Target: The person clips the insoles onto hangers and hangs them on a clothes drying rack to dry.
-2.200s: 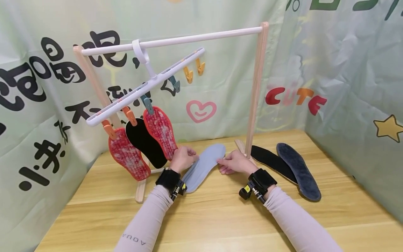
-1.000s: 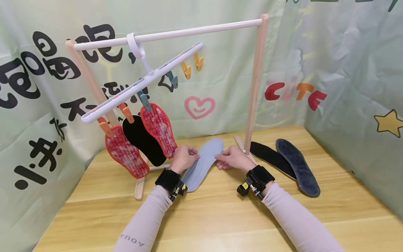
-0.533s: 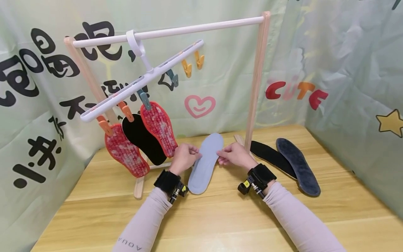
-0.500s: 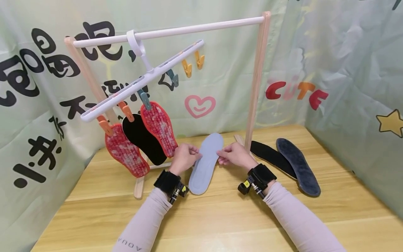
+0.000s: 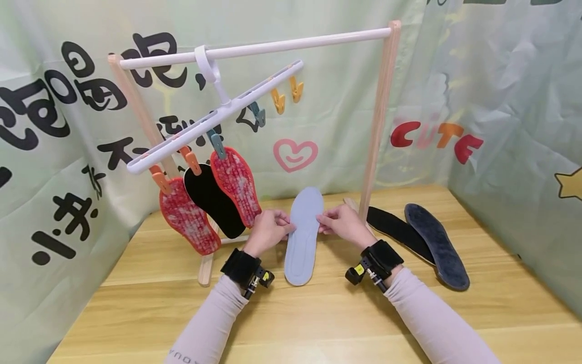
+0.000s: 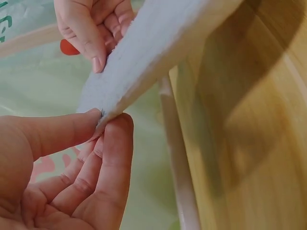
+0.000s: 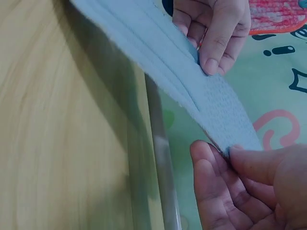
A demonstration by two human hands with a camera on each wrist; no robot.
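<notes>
Below the long white plastic clip hanger [image 5: 225,108], the left hand [image 5: 268,230] and right hand [image 5: 345,225] pinch opposite edges of a pale blue, foot-shaped fabric insole [image 5: 303,242] between their fingers. Steadying it seems the step; lifting would call for even grips.

Between the hands [image 5: 268,230] [image 5: 344,225] was a pale blue insole [image 5: 303,237]; to their left, two mottled red-and-white insoles [image 5: 188,217] [image 5: 236,187] edged in bright red and a jet-black insole [image 5: 213,202]; to their right, a dull black insole [image 5: 397,230] and a dark blue-grey insole [image 5: 436,245]; yellowish wood grain patterned the tabletop [image 5: 318,323]
</notes>
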